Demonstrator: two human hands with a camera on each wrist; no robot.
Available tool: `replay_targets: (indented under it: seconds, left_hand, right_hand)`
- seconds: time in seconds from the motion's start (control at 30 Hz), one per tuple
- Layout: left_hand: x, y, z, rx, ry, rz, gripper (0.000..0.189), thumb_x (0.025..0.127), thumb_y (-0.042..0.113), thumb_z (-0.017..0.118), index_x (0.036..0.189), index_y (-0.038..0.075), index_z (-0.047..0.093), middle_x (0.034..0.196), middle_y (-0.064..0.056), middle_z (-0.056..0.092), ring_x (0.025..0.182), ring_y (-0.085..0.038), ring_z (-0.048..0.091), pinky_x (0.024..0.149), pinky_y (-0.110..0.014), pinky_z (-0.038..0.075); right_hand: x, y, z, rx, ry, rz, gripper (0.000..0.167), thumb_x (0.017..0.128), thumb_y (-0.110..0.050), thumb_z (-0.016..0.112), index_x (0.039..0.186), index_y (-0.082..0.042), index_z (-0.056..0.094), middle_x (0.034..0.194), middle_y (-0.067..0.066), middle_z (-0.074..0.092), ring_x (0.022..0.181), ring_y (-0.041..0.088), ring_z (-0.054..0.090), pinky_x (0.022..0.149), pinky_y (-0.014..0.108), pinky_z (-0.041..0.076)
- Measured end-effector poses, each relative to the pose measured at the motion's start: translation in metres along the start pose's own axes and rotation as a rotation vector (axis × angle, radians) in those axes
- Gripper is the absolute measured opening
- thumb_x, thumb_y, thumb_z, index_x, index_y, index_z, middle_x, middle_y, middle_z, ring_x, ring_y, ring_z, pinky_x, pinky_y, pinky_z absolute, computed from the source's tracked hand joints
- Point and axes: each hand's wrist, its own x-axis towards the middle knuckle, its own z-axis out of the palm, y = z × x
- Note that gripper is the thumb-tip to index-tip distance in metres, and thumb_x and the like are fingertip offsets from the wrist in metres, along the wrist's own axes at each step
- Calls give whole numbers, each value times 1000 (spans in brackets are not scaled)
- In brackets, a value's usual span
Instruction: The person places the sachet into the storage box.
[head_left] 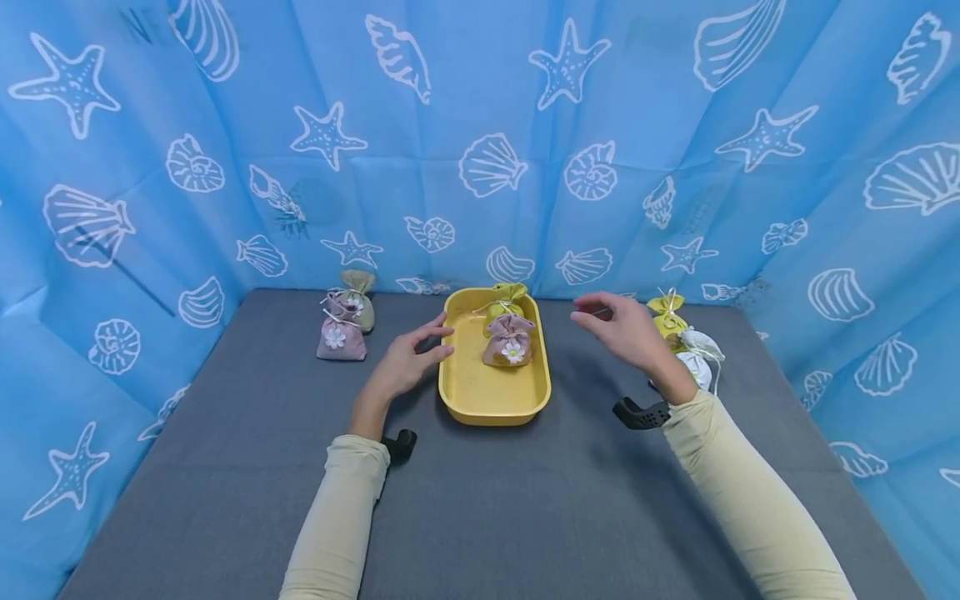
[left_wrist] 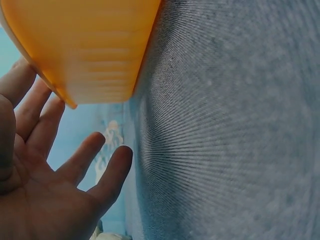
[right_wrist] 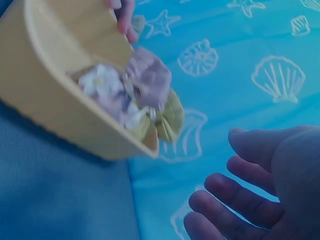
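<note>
A yellow tray [head_left: 487, 396] stands on the table with two small drawstring pouches in its right half. One is a yellow-green pouch [head_left: 510, 293] at the back; the other, a mauve pouch [head_left: 507, 342] with a white flower, lies in front of it. At the tray's left rim is my left hand [head_left: 408, 358], its fingertips right at the edge and its fingers spread in the left wrist view. My right hand [head_left: 618, 329] hovers between the tray and the right-hand pouches, fingers loosely bent, holding nothing; the right wrist view shows it apart from the tray.
Left of the tray sit a mauve pouch [head_left: 341, 337] and a beige-green pouch [head_left: 363, 292]. Behind my right hand are a yellow pouch [head_left: 669, 312] and a white pouch [head_left: 699, 354], partly covered by the wrist. A blue shell-print curtain [head_left: 480, 225] borders the grey table [head_left: 510, 508].
</note>
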Motion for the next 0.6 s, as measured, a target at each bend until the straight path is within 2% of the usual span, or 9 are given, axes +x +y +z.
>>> replay_targets:
  seconds: [0.27, 0.47, 0.6]
  left_hand:
    - [0, 0, 1, 15, -24, 7, 45, 101, 42, 63, 143, 28, 59, 168, 19, 27, 160, -25, 18, 128, -60, 16]
    - [0, -2, 1, 13, -30, 3, 44, 100, 44, 63, 142, 31, 59, 166, 24, 26, 160, -24, 18, 128, -60, 16]
    - [1, -2, -1, 16, -23, 4, 43, 101, 42, 63, 142, 30, 59, 167, 23, 26, 160, -24, 19, 128, -61, 17]
  right_hand:
    - [-16, 23, -34, -53, 57, 24, 53, 103, -47, 56, 139, -8, 59, 132, 20, 67, 120, 38, 64, 89, 51, 55]
    - [-28, 42, -56, -83, 90, 77, 60, 103, -50, 55, 142, -6, 55, 135, 24, 63, 119, 41, 62, 83, 48, 56]
    - [-31, 55, -67, -98, 119, 115, 65, 101, -53, 56, 144, -4, 53, 135, 27, 62, 118, 42, 62, 86, 51, 54]
